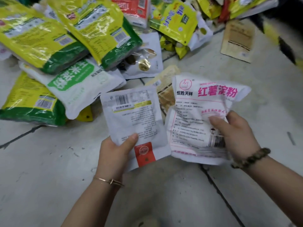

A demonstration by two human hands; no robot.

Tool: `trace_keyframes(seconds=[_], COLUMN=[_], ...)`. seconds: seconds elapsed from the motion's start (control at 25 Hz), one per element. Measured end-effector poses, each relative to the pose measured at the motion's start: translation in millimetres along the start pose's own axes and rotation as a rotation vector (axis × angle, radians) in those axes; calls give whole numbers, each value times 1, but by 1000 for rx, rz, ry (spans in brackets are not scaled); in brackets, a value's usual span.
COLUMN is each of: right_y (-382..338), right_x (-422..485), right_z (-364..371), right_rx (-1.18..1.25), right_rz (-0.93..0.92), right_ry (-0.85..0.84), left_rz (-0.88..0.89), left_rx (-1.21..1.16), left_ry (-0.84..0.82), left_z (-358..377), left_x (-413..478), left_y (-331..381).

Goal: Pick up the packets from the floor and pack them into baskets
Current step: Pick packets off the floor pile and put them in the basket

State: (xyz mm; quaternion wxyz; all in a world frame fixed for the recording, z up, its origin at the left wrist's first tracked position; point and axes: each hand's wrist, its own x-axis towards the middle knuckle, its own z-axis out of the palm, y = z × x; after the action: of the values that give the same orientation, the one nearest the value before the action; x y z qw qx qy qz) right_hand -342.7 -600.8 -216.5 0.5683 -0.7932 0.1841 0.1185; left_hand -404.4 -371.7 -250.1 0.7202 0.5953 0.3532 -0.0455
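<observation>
My left hand (114,153) grips a flat white packet (134,118) with a barcode and a red label, thumb on its face near the lower edge. My right hand (236,135) holds a crumpled white packet with pink lettering (200,115) by its right side. Both packets are lifted above the pale floor (65,169). Behind them lies a heap of packets: large yellow-green bags (91,28), a white bag with a green label (73,86) and a yellow pouch (175,18). No basket is in view.
A brown paper pouch (237,40) lies alone at the upper right. A tan packet (165,89) lies on the floor just behind the two held packets. Dark joints cross the floor tiles. A dark blurred shape (287,46) fills the far right edge.
</observation>
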Motion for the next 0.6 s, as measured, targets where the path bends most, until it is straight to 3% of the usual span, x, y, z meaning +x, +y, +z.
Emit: trace_keyframes(seconds=[0.44,0.6], right_y=[-94,-135], right_x=[-28,-60], right_z=[-175,-243], right_rx=[-218,-182], right_rz=[-224,-281], right_ry=[284,398], left_rz=[269,399], left_rx=[-24,-60], left_ry=[-318,-478], left_z=[137,198], left_x=[-44,-88], left_y=[72,124])
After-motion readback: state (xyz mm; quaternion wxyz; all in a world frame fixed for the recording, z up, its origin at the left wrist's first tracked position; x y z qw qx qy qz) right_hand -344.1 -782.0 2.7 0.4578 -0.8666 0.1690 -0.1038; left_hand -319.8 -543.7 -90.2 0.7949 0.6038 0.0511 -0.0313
